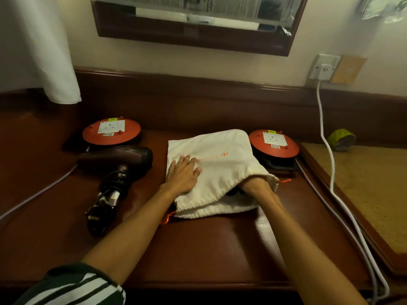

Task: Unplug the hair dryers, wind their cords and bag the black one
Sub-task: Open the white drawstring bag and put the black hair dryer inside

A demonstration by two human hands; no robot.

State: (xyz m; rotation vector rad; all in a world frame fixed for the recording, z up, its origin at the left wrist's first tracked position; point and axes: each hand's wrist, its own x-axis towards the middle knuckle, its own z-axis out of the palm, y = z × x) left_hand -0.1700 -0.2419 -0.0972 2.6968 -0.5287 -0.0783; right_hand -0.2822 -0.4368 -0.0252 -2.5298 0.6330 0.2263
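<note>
A white drawstring bag with orange print lies on the dark wooden desk. My left hand rests flat on its left side, fingers straight. My right hand is inside the bag's mouth past the wrist, so its fingers are hidden; something black shows just inside the opening. A brown hair dryer lies to the left of the bag, its dark cord wound around the handle and the plug at the end.
Two orange cord reels stand at the back, one left and one right. A white cable runs from a wall socket down the desk's right side. A white curtain hangs at the left. A green roll lies at the right.
</note>
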